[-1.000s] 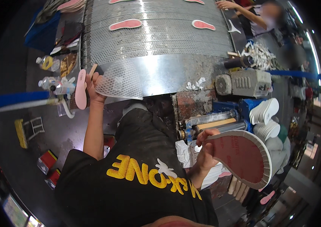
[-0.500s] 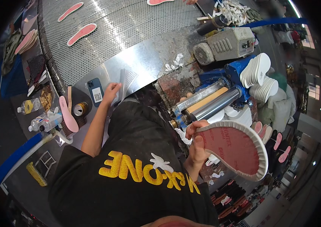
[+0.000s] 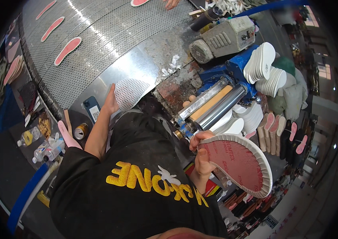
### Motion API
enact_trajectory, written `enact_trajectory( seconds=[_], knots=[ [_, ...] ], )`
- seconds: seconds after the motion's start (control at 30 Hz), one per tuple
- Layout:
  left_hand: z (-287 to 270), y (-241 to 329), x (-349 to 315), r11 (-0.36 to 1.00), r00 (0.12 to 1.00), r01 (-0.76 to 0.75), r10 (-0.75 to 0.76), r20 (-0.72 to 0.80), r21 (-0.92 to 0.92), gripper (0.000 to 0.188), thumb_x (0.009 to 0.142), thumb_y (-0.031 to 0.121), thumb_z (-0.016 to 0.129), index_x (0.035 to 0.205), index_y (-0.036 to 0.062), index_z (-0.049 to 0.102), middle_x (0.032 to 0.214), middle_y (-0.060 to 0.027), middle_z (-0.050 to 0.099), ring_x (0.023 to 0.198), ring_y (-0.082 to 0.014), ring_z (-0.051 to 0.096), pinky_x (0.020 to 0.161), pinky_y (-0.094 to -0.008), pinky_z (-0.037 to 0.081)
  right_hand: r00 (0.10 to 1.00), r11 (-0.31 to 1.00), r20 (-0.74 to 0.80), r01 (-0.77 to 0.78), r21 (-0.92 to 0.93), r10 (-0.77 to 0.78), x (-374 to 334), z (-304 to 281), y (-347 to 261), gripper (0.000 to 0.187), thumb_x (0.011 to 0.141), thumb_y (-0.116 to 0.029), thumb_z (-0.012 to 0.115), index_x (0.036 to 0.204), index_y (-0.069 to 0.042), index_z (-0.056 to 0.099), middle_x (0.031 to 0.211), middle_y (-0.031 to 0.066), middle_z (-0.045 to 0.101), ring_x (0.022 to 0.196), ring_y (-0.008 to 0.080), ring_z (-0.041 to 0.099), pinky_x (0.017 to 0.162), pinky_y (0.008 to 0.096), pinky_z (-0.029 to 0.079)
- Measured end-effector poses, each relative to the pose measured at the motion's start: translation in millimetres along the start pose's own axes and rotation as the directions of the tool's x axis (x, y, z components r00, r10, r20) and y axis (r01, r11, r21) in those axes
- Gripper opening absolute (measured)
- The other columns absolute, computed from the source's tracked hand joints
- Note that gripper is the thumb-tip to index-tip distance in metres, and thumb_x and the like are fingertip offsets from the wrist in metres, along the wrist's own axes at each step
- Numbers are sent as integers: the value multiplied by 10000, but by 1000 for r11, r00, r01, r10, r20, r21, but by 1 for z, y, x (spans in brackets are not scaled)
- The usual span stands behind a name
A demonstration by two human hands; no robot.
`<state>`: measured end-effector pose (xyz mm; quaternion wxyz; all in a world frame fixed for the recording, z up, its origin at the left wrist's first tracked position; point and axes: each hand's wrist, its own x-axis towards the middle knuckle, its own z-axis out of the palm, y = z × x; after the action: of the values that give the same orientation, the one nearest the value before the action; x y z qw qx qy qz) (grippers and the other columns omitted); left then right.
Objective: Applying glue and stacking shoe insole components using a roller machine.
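My right hand (image 3: 202, 156) grips the narrow end of a large insole (image 3: 238, 165) with a red printed face and a white ridged rim, tilted close to the camera. Closed on the edge of a pale, rounded piece with a honeycomb pattern (image 3: 131, 93) is my left hand (image 3: 112, 100). That piece hangs over the near edge of a shiny metal plate (image 3: 123, 65), its broad face showing. Beyond the plate, pink insoles with white rims, one of them nearest (image 3: 68, 51), lie on a mesh conveyor belt (image 3: 97, 44).
A roller machine (image 3: 220, 107) stands right of my lap, below a grey motor (image 3: 224, 40). White insoles (image 3: 259, 63) are stacked beside it. A phone (image 3: 92, 107), a can (image 3: 81, 130) and plastic bottles (image 3: 49, 149) are at left. Another person's hand (image 3: 171, 3) is over the belt's far side.
My left hand has turned the honeycomb piece from edge-on to broad face. The view has shifted, and a third pink insole shows at the belt's left. My right hand still holds the red insole.
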<state>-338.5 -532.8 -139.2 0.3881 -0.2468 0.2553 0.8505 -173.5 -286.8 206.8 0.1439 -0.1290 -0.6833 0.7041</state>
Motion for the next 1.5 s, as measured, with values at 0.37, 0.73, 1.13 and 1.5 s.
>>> enact_trajectory(
  seconds=[0.37, 0.73, 1.13, 1.5],
  knots=[
    [26, 34, 76, 987, 959, 153, -135, 248, -54, 695, 922, 563, 424, 1345, 11, 432, 1280, -190, 534, 1165, -338, 529, 1011, -471, 411, 987, 1000, -156, -28, -12, 25, -4, 4, 0, 376, 852, -288, 619, 1036, 34, 558, 789, 82, 505, 666, 170, 516, 553, 267, 378],
    [70, 96, 123, 999, 977, -5, 15, 211, -50, 662, 949, 530, 391, 1341, -4, 424, 1301, -189, 521, 1130, -322, 557, 975, -457, 451, 946, 998, -320, -29, 56, 45, -2, 6, 5, 316, 862, -233, 602, 1019, 38, 557, 780, 87, 509, 657, 171, 511, 560, 273, 376],
    [215, 217, 241, 944, 905, -302, 327, 273, -132, 581, 957, 440, 444, 1356, 21, 390, 1350, -161, 482, 1220, -328, 479, 1038, -491, 370, 900, 999, -435, -42, -6, 35, 12, 26, -3, 308, 880, -210, 598, 1038, 49, 551, 799, 92, 520, 690, 173, 515, 588, 284, 406],
    [211, 222, 220, 974, 938, -225, 213, 272, 15, 696, 926, 373, 547, 1434, 55, 194, 1385, -190, 418, 1232, -356, 461, 1007, -506, 404, 863, 994, -498, -104, -12, 84, 14, 16, 15, 347, 858, -152, 619, 1140, 19, 510, 871, 77, 560, 702, 137, 524, 591, 244, 413]
  ],
)
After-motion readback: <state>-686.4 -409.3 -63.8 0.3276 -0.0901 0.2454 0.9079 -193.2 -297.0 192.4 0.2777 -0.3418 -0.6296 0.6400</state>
